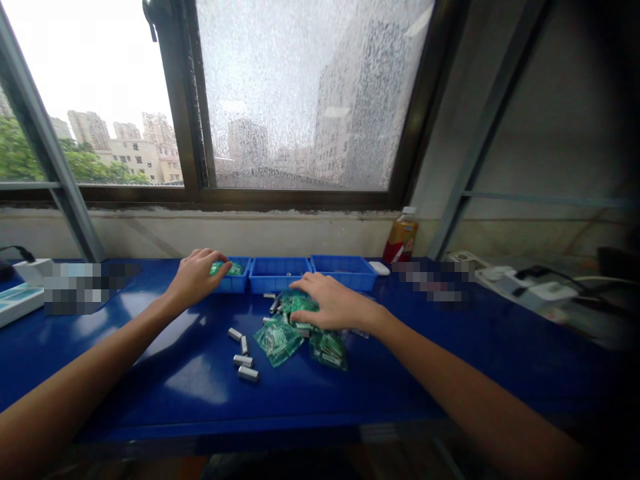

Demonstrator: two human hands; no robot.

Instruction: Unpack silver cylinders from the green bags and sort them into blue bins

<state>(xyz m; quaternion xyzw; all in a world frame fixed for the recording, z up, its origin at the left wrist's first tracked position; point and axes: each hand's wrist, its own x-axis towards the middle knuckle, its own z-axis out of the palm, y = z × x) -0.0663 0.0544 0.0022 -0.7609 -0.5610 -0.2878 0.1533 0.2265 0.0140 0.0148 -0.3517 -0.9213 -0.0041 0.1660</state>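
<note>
My left hand (199, 275) is at the left blue bin (238, 283), its thumb and fingers apart around a green plastic packet (233, 269). Whether it touches this packet is unclear. Over a heap of green packets in front of the bins, my right hand (330, 301) is spread open, palm down, hiding part of the heap. One clear green packet (279, 340) lies at the heap's near left, and another packet (329, 350) sits below my right hand. Several small silver metal blocks (243, 361) are scattered on the blue table left of the heap.
A middle blue bin (280, 285) and a right blue bin (345, 265) stand in line by the wall. Beside them are a white rounded object (380, 268) and a drink bottle (401, 237). Power strips (23, 300) with plugs lie at the far left and right.
</note>
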